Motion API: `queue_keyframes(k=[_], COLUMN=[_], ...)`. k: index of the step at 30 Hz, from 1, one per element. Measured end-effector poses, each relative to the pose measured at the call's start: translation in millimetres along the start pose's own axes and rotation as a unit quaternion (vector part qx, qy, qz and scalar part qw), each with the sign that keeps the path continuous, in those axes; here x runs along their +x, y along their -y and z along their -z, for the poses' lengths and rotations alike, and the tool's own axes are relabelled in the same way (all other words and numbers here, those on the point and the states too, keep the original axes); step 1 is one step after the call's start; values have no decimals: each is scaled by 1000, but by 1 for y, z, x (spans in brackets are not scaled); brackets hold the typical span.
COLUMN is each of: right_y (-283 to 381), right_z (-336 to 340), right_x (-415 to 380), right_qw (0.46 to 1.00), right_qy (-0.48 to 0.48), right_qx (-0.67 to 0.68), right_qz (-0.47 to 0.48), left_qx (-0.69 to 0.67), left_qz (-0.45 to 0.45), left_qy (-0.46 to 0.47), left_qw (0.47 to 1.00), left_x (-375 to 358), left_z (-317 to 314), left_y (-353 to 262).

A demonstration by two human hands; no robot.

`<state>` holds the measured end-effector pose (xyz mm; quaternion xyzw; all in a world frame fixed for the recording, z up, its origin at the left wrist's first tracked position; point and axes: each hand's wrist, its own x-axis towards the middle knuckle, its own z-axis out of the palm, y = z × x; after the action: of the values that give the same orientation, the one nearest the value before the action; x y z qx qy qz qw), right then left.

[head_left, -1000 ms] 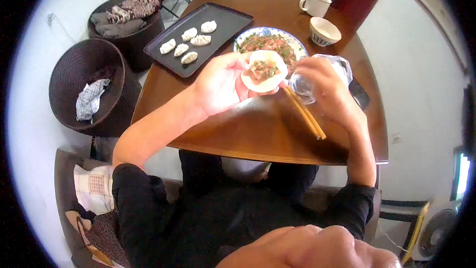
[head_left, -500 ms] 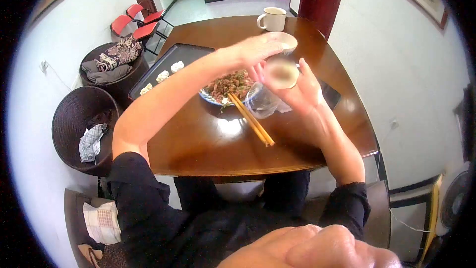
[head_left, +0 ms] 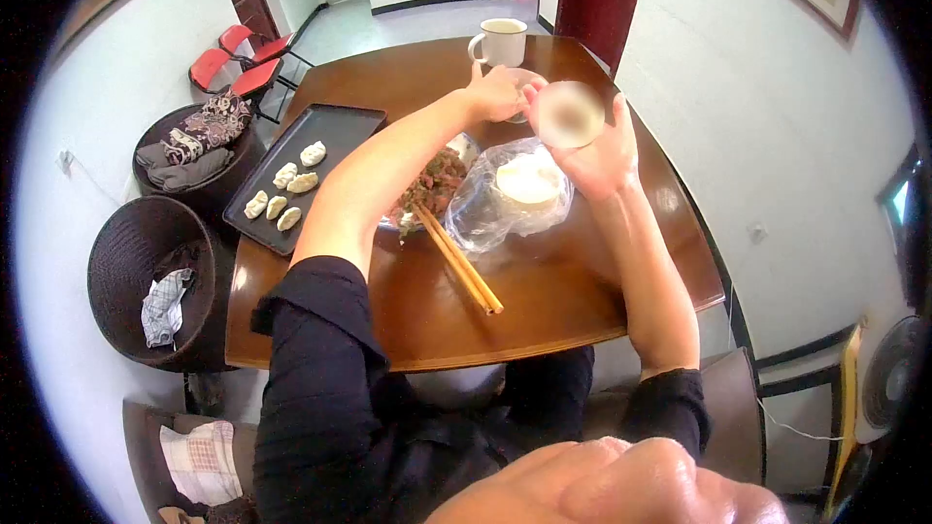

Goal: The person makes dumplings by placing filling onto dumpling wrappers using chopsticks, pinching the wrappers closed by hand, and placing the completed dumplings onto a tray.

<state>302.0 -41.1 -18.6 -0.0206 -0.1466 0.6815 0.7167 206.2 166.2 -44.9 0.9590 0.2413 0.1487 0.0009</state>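
My right hand is raised over the table with a round dumpling wrapper on its fingers; the wrapper's middle is blurred. My left hand is at a small bowl, one finger raised and the others at the bowl, partly hidden. Below my hands lies a clear plastic bag with a stack of pale wrappers. Beside it, partly behind my left forearm, is a plate of minced filling. Wooden chopsticks rest on it, pointing toward me.
A dark tray with several folded dumplings sits on the table's left. A white mug stands at the far edge. Two dark woven round seats holding cloths are left of the table, with red folding chairs behind.
The view has shifted. My right hand has moved away from above the bag, uncovering the wrapper stack. My left hand's fingers have changed position at the bowl, and more dumplings show on the tray.
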Motion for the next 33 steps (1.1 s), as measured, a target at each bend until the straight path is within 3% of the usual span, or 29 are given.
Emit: queue_keyframes(k=[3,5,6,7,9,10,12,15,20,26,33], right_y=[-1,0,0,1,2,2,1,-3,-5,-3,-8], right_z=[0,3,4,3,2,2,1,0,-8,-4,-5], right_x=[-1,1,0,0,0,1,-1,-2,-7,-6,-6], right_qw=[1000,999,1000,999,998,998,998,996,995,1000,997], right_qy=[28,14,12,-12,-36,-42,-50,-48,-54,7,-15], right_qx=[-11,-29,-25,-35,-42,-32,-22,-58,-74,-19,-69], right_qz=[-9,4,6,16,29,22,15,37,41,-12,4], left_qx=[35,-45,-150,-150,-233,-234,-144,-79,40,72,63], left_qz=[-6,96,30,30,-128,-128,-261,-276,-270,-220,-232], left_qy=[-24,-86,-104,-100,-295,-293,-254,-196,-207,-209,-228], left_qw=[999,991,983,983,918,918,920,938,940,950,943], left_x=[-2,5,0,-12,-49,-64,-89,-104,-120,-113,-98], left_z=[8,23,35,46,67,78,93,81,73,76,80], left_y=[4,12,19,13,-18,-34,-59,-67,-79,-65,-53])
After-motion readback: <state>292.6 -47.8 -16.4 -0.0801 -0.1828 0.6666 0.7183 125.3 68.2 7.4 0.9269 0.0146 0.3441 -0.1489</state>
